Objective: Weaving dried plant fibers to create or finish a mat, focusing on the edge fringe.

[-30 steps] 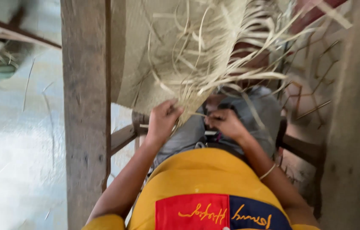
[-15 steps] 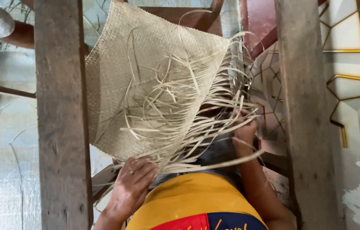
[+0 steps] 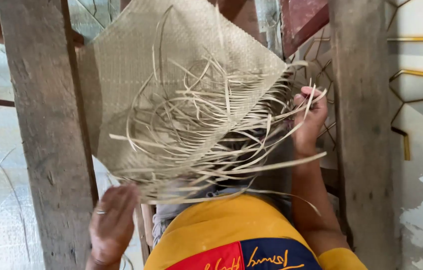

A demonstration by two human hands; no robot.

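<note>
While hands [image 3: 211,170] hold it, woven mat [image 3: 171,65], pale, seemingly unfinished, frayed strips [image 3: 206,135]

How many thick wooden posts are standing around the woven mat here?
2. One wooden post stands left of the woven mat; the other post stands right of it, beside the right hand.

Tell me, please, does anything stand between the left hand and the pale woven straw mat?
Nothing visible does. The left hand lies open just under the pale woven straw mat, at its loose strips. The grey wooden post stands beside it, not between.
</note>
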